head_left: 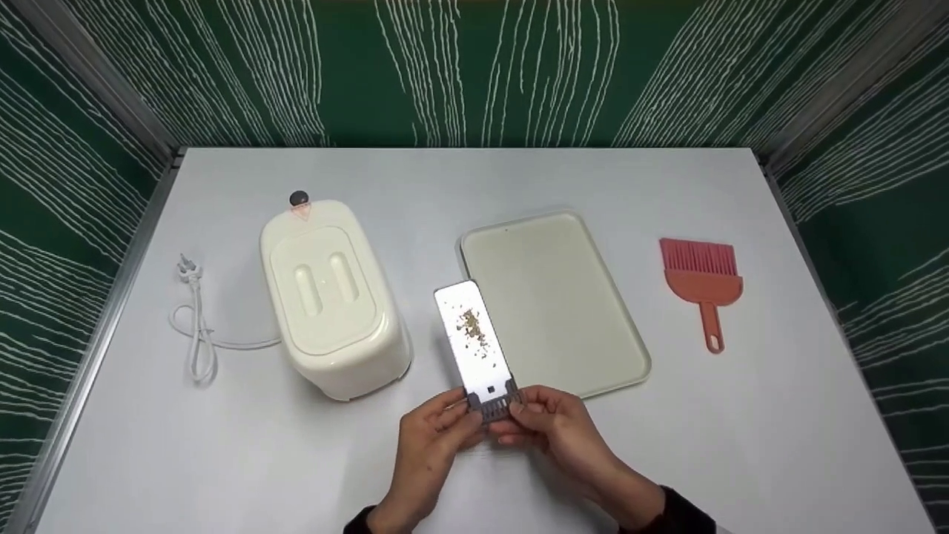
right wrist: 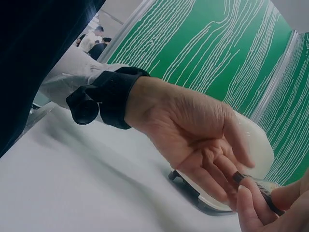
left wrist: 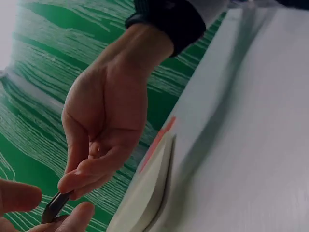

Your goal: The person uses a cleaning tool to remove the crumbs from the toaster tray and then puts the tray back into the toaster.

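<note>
A slim, shiny crumb tray [head_left: 453,326] with a dark slotted end piece [head_left: 495,408] is held above the table's near side. Brown crumbs [head_left: 471,326] lie scattered along its upper part. My left hand [head_left: 434,445] pinches the left side of that end piece between thumb and fingers. On its right side, my right hand [head_left: 560,437] does the same with the thumb on top. Both wrist views show the tray's dark end edge-on between the fingertips; most of the tray is out of sight there.
A cream toaster [head_left: 326,297] with its lid on stands to the left, its white cord [head_left: 204,348] and plug beside it. A pale rectangular tray [head_left: 556,297] lies behind and right of the hands. Farther right lies a red brush [head_left: 703,289]. Green walls surround the white table.
</note>
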### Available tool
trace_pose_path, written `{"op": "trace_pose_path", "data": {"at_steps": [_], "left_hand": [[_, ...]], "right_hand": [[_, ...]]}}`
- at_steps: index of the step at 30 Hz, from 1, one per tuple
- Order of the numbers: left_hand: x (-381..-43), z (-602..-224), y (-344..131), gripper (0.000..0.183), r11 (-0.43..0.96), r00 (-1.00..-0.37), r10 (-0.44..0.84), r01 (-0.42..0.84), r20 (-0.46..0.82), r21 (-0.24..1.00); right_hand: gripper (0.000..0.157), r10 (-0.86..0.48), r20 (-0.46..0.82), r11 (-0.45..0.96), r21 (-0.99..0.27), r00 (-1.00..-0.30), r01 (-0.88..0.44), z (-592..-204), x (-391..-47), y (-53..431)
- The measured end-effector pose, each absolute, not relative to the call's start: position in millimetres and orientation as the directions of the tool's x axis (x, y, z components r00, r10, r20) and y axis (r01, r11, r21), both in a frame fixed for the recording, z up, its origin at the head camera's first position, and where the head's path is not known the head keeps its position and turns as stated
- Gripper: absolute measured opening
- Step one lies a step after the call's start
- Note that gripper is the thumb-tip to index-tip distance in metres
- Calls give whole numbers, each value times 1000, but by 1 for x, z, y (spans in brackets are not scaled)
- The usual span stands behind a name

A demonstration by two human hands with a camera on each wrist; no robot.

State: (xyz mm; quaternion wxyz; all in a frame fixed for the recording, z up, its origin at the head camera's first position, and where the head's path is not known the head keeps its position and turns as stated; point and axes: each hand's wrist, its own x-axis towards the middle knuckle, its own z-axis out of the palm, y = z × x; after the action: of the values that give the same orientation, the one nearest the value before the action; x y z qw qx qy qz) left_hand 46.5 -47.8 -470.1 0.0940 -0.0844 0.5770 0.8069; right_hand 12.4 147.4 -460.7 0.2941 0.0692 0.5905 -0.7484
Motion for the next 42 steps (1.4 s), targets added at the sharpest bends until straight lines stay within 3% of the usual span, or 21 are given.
{"op": "trace_pose_path", "data": {"at_steps": [8,14,25,35,39,42], "left_hand": [[43,-472,-36,47,-473,-955,-1,-261,-297,841],[42,-474,-26,44,-543,-958,-76,-193,-277,818],[32,-468,-33,33,-579,-956,-154,-118,-250,807],[19,-456,-50,33,-536,-950,-213,-80,-226,840],[17,-456,-52,34,-538,-949,-205,-93,-238,837],[15,-455,-52,36,-535,-954,-196,-92,-229,840]], "right_hand": [[26,-338,-430,-212,-831,-837,513,-454,12,133],[29,-342,-418,-253,-822,-842,510,-451,12,129],[33,-305,-363,-142,-897,-881,419,-453,9,139],[23,-113,-190,114,-978,-975,177,-462,-20,179],[18,-66,-37,339,-941,-997,12,-472,-30,199],[19,-36,107,526,-843,-994,-110,-477,-40,216]]}}
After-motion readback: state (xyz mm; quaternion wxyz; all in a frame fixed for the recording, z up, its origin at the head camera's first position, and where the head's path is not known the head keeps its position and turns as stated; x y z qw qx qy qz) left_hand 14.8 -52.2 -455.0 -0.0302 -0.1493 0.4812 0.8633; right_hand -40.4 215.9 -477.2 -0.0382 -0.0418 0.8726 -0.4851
